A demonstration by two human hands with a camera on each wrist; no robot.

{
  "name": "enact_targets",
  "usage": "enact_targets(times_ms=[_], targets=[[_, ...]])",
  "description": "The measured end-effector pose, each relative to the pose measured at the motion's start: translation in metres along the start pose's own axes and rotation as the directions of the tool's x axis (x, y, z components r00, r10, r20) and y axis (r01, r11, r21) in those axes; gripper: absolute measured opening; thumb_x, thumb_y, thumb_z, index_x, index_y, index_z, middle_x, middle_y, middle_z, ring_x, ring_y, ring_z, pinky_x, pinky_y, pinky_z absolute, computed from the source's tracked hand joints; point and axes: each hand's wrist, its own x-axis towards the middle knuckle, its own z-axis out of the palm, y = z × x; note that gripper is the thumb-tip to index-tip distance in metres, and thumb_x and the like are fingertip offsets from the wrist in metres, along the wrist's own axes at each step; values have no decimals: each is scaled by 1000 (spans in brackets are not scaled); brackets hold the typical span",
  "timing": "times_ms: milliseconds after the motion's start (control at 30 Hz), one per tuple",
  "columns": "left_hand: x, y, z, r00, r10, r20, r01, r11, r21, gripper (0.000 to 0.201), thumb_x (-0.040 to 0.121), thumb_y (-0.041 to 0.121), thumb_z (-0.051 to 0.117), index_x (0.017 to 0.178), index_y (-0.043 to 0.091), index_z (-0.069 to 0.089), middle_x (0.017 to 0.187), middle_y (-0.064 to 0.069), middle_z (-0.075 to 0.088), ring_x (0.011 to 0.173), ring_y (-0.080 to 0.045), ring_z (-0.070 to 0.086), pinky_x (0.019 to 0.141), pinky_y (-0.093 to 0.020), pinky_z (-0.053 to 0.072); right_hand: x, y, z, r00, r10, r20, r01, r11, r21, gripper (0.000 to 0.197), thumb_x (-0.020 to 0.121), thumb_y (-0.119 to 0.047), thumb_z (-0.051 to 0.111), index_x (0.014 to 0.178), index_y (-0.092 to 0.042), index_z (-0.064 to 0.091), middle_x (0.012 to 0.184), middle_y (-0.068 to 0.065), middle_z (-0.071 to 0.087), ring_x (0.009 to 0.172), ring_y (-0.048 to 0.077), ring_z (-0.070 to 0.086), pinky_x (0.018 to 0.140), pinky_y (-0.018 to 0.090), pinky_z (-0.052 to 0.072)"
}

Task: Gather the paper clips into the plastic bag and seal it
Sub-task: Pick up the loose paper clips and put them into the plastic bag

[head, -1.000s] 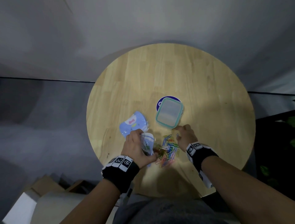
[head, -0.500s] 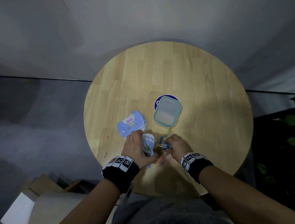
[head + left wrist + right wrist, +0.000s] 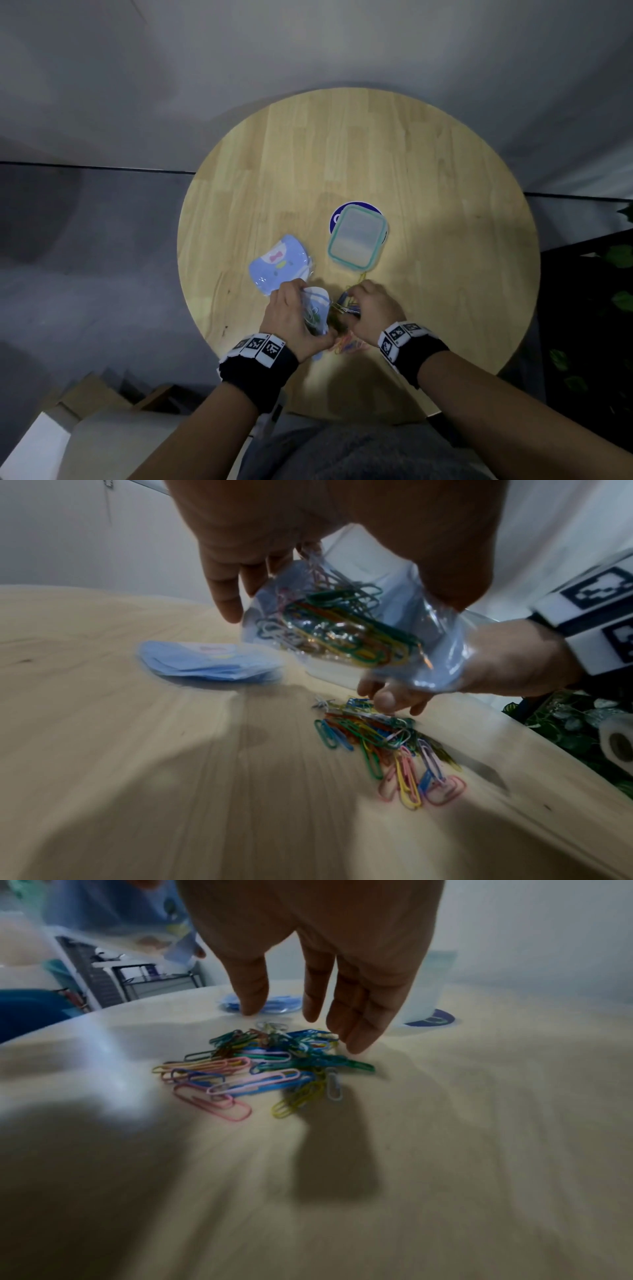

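Observation:
My left hand (image 3: 294, 318) grips a small clear plastic bag (image 3: 317, 310) just above the table's near part, its mouth turned to the right. Several coloured paper clips sit inside the bag (image 3: 342, 631). A loose pile of paper clips (image 3: 260, 1066) lies on the wood beside it, also seen as the pile (image 3: 346, 344) between my wrists. My right hand (image 3: 370, 308) hovers over the pile's far end with straight fingers (image 3: 356, 1015) pointing down at the clips. It grips nothing that I can see.
A lidded plastic box with a teal rim (image 3: 358, 240) stands on a dark blue round sticker (image 3: 337, 214) just beyond the hands. A stack of blue bags (image 3: 279, 263) lies to the left. The round table's near edge (image 3: 342, 418) is close. Cardboard boxes (image 3: 85, 404) stand on the floor at left.
My right hand has moved left and nearer, from beside the box to the pile next to the bag, bunching the clips together. The left hand has kept the bag in place.

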Motion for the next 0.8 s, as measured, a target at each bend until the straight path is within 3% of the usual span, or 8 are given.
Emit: enact_targets(times_ms=[100,233,333,433,567,700,800], targets=[[-3,-2,-3,1000,-10,-1,10,1000,-17,85,49,51,67,117,7,41,106,-7,48,95,-27,48,79,-36,47,8,-8,7,997,4,75,3,996,-91,39,75,-24,65,114,-21,57,116,5,52,113,27,48,90,37,46],[-5,-5,-7,1000,-24,14,24,1000,0,86,49,47,69,120,6,41,109,-7,46,100,-26,45,83,-34,45,15,-12,2,994,14,111,0,993,-120,31,79,-3,55,109,-10,59,111,13,55,104,34,56,84,37,48],[-4,-8,-5,999,-28,18,28,1000,1,87,48,47,70,120,7,40,109,-6,46,100,-26,45,83,-33,44,12,-11,-11,991,96,93,-101,993,53,27,80,-6,58,104,-12,67,106,15,66,100,33,61,84,33,48],[0,-7,-2,999,-10,34,9,1000,20,90,47,51,69,120,7,40,109,-7,46,99,-27,46,82,-34,45,1,-12,-32,975,212,65,-222,933,283,24,70,-9,72,94,-13,74,91,12,74,86,26,67,77,29,52],[8,2,6,996,11,91,-18,997,75,92,47,57,64,122,10,41,106,-7,48,98,-28,47,81,-33,42,-17,-18,-74,965,228,130,-262,866,425,23,63,-7,78,85,-13,77,66,2,68,59,10,60,66,30,54],[15,15,12,991,82,106,-93,991,97,89,46,53,70,120,14,41,104,-4,48,97,-28,47,81,-33,39,-22,-38,-112,969,172,179,-233,880,413,18,70,-5,74,88,-7,76,66,1,66,50,5,55,51,19,47],[17,34,8,988,153,31,-155,986,63,86,46,54,66,118,12,43,101,-6,49,90,-27,47,75,-31,36,-17,-56,-126,976,141,169,-181,950,254,18,72,-6,73,90,-7,76,74,3,70,60,9,60,65,25,52]])
